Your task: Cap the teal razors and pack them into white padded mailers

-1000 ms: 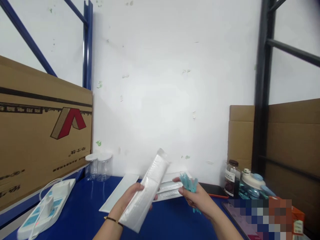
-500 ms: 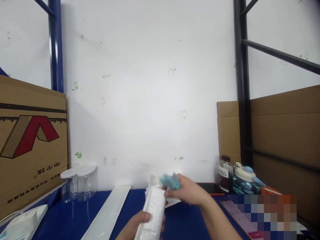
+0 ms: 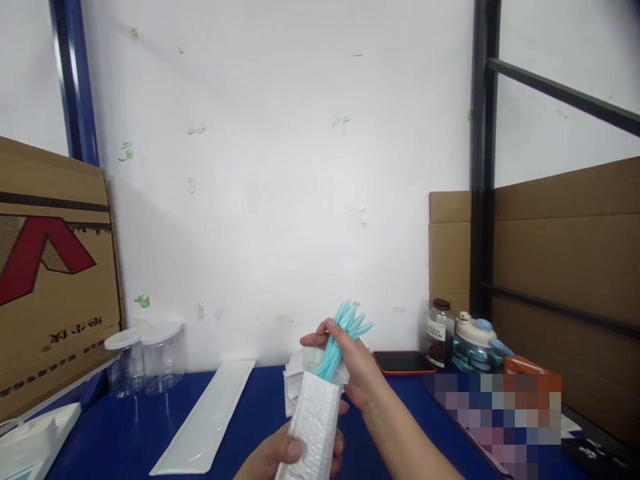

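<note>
My left hand (image 3: 287,457) is closed round a long white bubble-mailer pouch (image 3: 313,427), held upright low in the middle of the view. My right hand (image 3: 350,363) pinches a bunch of thin teal plastic sticks (image 3: 340,337) whose lower ends sit inside the pouch's open mouth. The upper ends fan out above my fingers. A second white pouch (image 3: 210,417) lies flat on the blue table (image 3: 125,440) to the left.
Two clear lidded jars (image 3: 145,357) stand at the back left beside a large cardboard box (image 3: 45,267). A phone in an orange case (image 3: 403,362), a brown-capped bottle (image 3: 440,330) and a teal-lidded jar (image 3: 475,347) sit at the back right. Cardboard sheets (image 3: 560,247) line the right.
My right hand has turned the teal sticks upright and lowered their ends into the pouch mouth. The left hand has brought the pouch more upright. The view has shifted right.
</note>
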`<state>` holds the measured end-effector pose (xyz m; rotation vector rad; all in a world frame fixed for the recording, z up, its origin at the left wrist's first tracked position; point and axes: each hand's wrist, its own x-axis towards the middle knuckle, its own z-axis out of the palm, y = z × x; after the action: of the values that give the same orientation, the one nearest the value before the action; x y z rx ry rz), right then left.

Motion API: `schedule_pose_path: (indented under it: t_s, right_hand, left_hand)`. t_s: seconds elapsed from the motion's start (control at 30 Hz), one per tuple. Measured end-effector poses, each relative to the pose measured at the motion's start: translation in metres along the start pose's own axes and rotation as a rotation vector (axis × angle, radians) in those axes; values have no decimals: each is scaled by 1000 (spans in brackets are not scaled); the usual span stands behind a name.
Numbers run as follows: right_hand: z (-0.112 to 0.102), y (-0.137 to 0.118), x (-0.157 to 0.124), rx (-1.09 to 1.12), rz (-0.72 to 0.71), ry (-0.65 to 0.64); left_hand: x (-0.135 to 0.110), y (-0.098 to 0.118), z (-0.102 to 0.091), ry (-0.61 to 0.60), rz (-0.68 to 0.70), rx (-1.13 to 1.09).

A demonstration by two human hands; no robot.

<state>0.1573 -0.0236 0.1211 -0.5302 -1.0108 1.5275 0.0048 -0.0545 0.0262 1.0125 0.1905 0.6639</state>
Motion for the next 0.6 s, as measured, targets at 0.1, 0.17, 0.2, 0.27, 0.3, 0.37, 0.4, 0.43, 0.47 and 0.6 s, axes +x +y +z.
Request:
schedule_pose_path:
  t_s: [0.1, 0.17, 0.2, 0.27, 0.3, 0.37, 0.4, 0.43, 0.47, 0.6]
  right_hand:
    - [1, 11, -3, -173, 130, -130]
    - [-1, 13, -4, -267, 168, -215]
    - [-2, 13, -4, -297, 173, -251]
    - [-4, 11, -4, -331, 181, -301]
    - [-4, 10, -4, -337, 191, -317]
    - [-6, 6, -4, -329, 202, -339]
    - [-6, 5, -4, -322, 199, -349]
    - [-6, 4, -4, -319, 190, -357]
    - [-6, 4, -4, -322, 178, -360]
    - [-2, 3, -7, -371, 150, -325]
  left_hand:
    - [0, 2, -2, 15, -14, -49]
    - [0, 2, -2, 6, 6, -99]
    - [0, 2, -2, -1, 18, -123]
    - [0, 2, 0, -21, 26, -146]
    - [0, 3, 1, -34, 21, -148]
    - [-1, 5, 3, -64, 6, -137]
    - [-1, 6, 4, -80, -4, -131]
    - [-1, 7, 5, -94, -15, -130]
    - [-1, 8, 6, -103, -28, -136]
    - [-2, 12, 6, -124, -70, -161]
